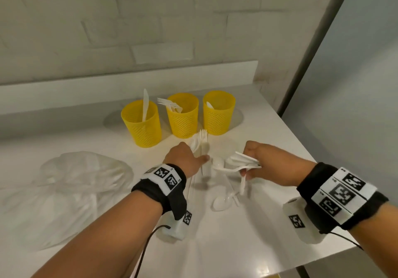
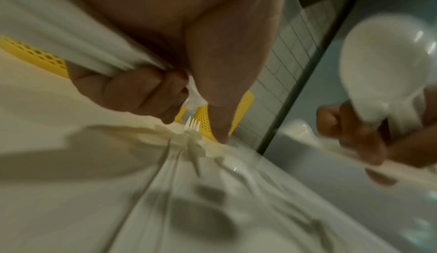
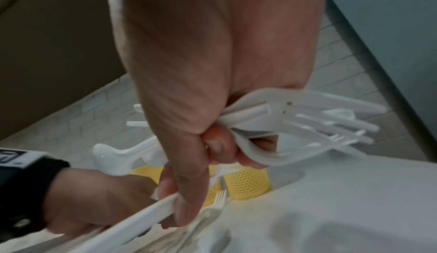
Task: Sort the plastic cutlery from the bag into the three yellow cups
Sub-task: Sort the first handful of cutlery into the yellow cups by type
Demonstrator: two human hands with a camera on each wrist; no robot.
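Three yellow perforated cups stand in a row at the back: the left cup (image 1: pixel 141 124) holds a knife, the middle cup (image 1: pixel 183 118) forks, the right cup (image 1: pixel 218 113) a spoon. My left hand (image 1: pixel 189 159) grips a bunch of white cutlery (image 2: pixel 94 51), and fork tines (image 1: pixel 203 135) stick out past it toward the cups. My right hand (image 1: pixel 253 164) grips a bundle of white spoons and other pieces (image 3: pixel 295 126), its lower fingers also touching a long white handle (image 3: pixel 132 219). A loose spoon (image 1: pixel 221 202) lies on the counter between my wrists.
The crumpled clear plastic bag (image 1: pixel 75 187) lies on the white counter (image 1: pixel 269 131) at the left. A tiled wall rises behind the cups. The counter's right edge runs beside a grey post (image 1: pixel 318 40) and panel. More white cutlery lies under my hands.
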